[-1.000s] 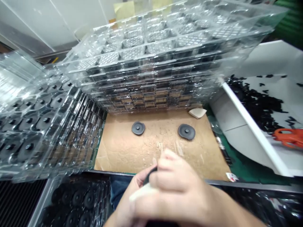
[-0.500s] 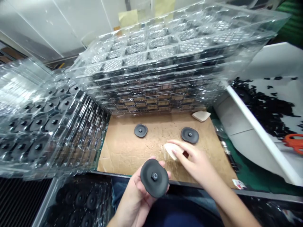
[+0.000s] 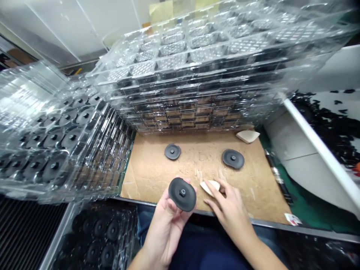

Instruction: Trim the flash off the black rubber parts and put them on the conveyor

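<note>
My left hand (image 3: pixel 171 221) grips a black oval disc (image 3: pixel 188 201) with a small nut-like stud at its centre, facing up. Beside it, my right hand (image 3: pixel 229 206) has its fingers apart, the thumb off to the near side. Its index finger lies over a cream-white, boat-shaped wedge (image 3: pixel 208 186) on the cardboard sheet (image 3: pixel 146 180); whether the finger presses on it I cannot tell. Two similar black discs rest farther back, a left disc (image 3: pixel 172 151) and a right disc (image 3: pixel 233 158). A second cream wedge (image 3: pixel 248 136) sits at the far right corner.
Tall stacked clear plastic trays (image 3: pixel 180 86) rise behind the cardboard. At left, another tray stack (image 3: pixel 92 150) carries several black discs; more discs lie in a lower tray (image 3: pixel 104 236). On the right, a white bin (image 3: pixel 317 146) contains black scraps.
My right hand has shifted toward me, its thumb now away from the wedge it was pinching. The left hand's disc has risen slightly in view and tilted. The whole view has shifted a little.
</note>
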A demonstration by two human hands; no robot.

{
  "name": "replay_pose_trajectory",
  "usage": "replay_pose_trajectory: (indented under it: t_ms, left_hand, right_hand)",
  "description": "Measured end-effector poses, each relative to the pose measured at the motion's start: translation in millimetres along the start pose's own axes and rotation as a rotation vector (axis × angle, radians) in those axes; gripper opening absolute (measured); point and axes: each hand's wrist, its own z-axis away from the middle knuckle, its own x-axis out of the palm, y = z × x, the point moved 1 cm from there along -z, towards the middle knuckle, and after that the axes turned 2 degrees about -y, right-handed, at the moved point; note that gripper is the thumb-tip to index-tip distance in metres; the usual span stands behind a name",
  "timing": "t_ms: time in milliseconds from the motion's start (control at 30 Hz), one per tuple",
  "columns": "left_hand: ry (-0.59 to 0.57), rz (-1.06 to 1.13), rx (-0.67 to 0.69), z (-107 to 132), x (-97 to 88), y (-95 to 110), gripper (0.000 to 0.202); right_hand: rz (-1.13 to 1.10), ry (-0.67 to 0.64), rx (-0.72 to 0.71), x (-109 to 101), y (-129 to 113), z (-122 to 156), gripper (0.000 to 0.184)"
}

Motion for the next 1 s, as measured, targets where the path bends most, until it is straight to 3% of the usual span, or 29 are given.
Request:
replay_pose_trajectory:
  t_ms: [200, 333, 433, 567, 667, 733, 767, 867, 900, 1000]
  left_hand:
    - [0.029, 0.02, -0.015, 3, -4.2, 3, 0.047]
    - [0.049, 0.035, 0.016, 5, -7.3, 2, 0.047]
    - [0.06, 0.034, 0.023, 6, -7.9, -2, 0.05]
    - [0.046, -0.036, -0.027, 5, -2.6, -6, 0.047]
    - [0.09, -0.072, -0.051, 5, 2.6, -4, 0.044]
    - [0.096, -0.073, -0.029, 7, 5.7, -3, 0.04]
    - [0.079, -0.072, -0.02, 8, 7.0, -2, 0.035]
    - [0.003, -0.078, -0.043, 11, 9.1, -2, 0.023]
    - [-0.006, -0.085, -0.057, 12, 9.0, -2, 0.027]
    - [0.034, -0.098, -0.053, 13, 8.6, -2, 0.051]
  right_hand:
    - [-0.116, 0.01, 0.062, 2, 13, -31, 0.031]
    - [-0.234, 0.005, 0.102, -16, 12, -56, 0.028]
    - [-0.322, -0.025, 0.084, -45, -17, -64, 0.023]
    - [-0.514, -0.025, -0.065, -84, -84, -53, 0.023]
    - [-0.565, -0.262, -0.198, -95, -114, -46, 0.022]
    - [-0.526, -0.362, -0.218, -93, -119, -45, 0.021]
    - [-0.502, -0.314, -0.222, -91, -119, -45, 0.021]
    - [-0.482, -0.003, -0.247, -87, -115, -41, 0.026]
    - [-0.509, 0.009, -0.262, -86, -114, -38, 0.028]
    - [-0.611, -0.249, -0.28, -89, -110, -33, 0.025]
